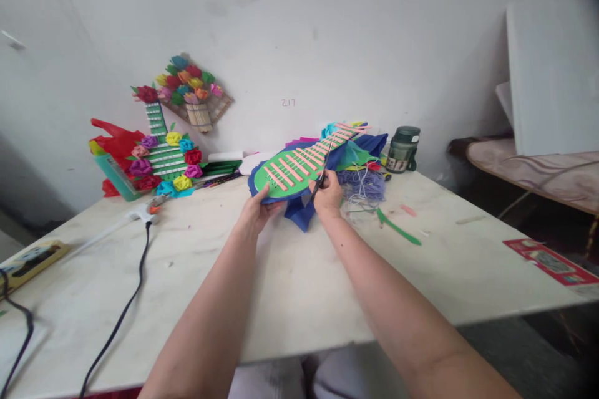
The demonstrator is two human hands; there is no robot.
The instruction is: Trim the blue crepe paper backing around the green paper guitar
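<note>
A lute-shaped paper craft (290, 165) is held tilted above the table, its green face crossed by pink strips and backed with blue paper. My left hand (259, 209) grips its rounded lower end, thumb on the green face and fingers underneath. Dark scissors (322, 179) are in my right hand (329, 195), closed around the handles at the craft's near edge. The blades point up across the pink strips; whether they touch the paper I cannot tell. A loose blue paper flap (299, 213) hangs below the craft, between my hands.
Purple yarn (362, 186), a green paper strip (399, 227) and a dark bottle (403, 149) lie or stand to the right. At left are a flower-trimmed green craft (163, 159), a glue gun (148, 211) with a black cord, and a yellow power strip (35, 262).
</note>
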